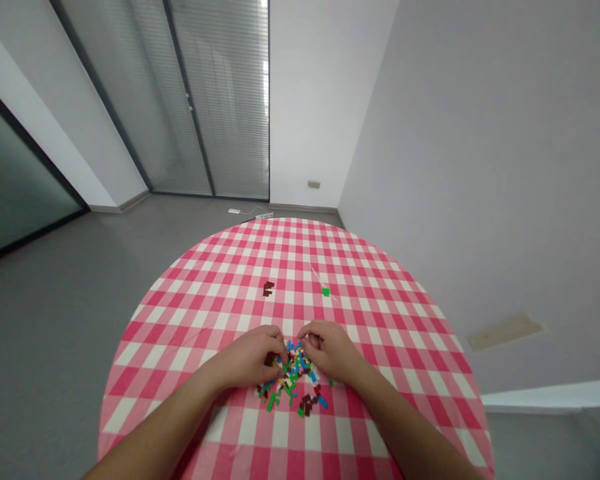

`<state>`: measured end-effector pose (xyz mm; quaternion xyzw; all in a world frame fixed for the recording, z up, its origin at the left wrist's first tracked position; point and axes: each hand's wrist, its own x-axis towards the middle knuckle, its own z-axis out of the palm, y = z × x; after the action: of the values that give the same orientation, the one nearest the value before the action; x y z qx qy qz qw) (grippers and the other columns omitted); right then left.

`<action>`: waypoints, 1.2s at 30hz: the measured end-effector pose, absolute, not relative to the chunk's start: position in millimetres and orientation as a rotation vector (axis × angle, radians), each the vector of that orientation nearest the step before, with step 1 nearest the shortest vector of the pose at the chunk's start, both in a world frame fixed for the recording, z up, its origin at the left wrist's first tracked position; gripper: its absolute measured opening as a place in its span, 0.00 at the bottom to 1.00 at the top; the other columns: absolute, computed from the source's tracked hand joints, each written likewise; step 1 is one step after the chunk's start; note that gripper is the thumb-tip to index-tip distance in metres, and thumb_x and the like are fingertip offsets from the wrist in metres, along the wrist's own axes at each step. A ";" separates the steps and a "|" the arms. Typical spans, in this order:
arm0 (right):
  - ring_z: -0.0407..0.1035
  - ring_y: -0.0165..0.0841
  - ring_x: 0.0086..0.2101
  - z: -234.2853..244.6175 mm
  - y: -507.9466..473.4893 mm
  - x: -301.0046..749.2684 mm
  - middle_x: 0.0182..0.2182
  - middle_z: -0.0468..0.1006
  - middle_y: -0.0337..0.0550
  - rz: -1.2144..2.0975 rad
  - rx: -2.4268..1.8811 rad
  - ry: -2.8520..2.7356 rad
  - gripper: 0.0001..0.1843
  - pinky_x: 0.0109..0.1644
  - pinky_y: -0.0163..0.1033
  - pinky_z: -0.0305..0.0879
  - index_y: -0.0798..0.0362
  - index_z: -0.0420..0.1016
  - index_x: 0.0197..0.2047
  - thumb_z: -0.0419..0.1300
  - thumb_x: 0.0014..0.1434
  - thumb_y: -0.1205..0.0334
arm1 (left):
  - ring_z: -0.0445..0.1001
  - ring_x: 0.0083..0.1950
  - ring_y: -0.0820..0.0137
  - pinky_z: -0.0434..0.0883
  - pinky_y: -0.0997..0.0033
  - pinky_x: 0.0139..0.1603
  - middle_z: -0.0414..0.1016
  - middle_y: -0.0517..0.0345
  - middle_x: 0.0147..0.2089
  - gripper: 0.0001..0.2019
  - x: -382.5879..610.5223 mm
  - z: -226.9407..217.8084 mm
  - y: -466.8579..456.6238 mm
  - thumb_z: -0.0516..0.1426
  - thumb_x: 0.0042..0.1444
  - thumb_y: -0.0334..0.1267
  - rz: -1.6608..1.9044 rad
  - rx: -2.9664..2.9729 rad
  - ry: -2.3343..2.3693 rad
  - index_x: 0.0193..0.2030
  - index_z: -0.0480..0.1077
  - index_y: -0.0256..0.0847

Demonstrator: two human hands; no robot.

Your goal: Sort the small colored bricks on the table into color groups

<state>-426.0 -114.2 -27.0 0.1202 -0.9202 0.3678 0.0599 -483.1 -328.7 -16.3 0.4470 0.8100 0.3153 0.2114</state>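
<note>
A loose pile of small toy building bricks [296,370] in green, blue, brown, red, yellow and white lies between my hands. Over its left side, my left hand [253,358] is bent, with a gap between thumb and fingers and the fingertips among the bricks. My right hand [330,350] curls at the pile's upper right, thumb and fingers drawn together; whatever is between them is too small to make out. Dark brown bricks [307,404] and a blue brick [323,402] sit at the near edge of the pile.
The round table wears a red-and-white checked cloth [215,280]. Farther off are a small group of brown bricks [268,289] and a bright green piece [325,292]. Beyond the table's far edge, a power strip [265,215] lies on the floor.
</note>
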 end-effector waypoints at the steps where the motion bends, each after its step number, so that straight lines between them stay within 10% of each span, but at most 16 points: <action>1: 0.64 0.28 0.24 -27.2 -113.8 -426.1 0.24 0.74 0.38 1.117 0.362 -2.782 0.09 0.31 0.32 0.58 0.53 0.79 0.34 0.58 0.53 0.71 | 0.70 0.41 0.68 0.65 0.73 0.39 0.70 0.57 0.38 0.09 -483.0 -16.4 -328.6 0.61 0.49 0.31 0.869 1.246 2.256 0.37 0.78 0.43; 14: 0.64 0.28 0.24 -25.8 -113.3 -427.6 0.24 0.74 0.39 1.127 0.368 -2.762 0.08 0.30 0.32 0.58 0.54 0.78 0.34 0.58 0.53 0.71 | 0.71 0.39 0.66 0.67 0.70 0.41 0.72 0.56 0.37 0.08 -479.7 -16.4 -324.3 0.57 0.42 0.29 0.842 1.312 2.316 0.31 0.74 0.40; 36: 0.69 0.32 0.28 -27.8 -124.2 -424.0 0.27 0.77 0.43 1.137 0.479 -2.651 0.11 0.34 0.35 0.62 0.52 0.81 0.42 0.62 0.61 0.55 | 0.72 0.26 0.71 0.67 0.71 0.29 0.76 0.55 0.25 0.12 -486.3 -27.7 -317.2 0.66 0.46 0.42 1.815 0.424 1.892 0.30 0.72 0.35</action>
<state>-424.0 -124.2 -27.8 0.1627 -0.9013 0.3866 0.1085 -486.3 -317.2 -27.7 0.1549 0.6916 0.6634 0.2402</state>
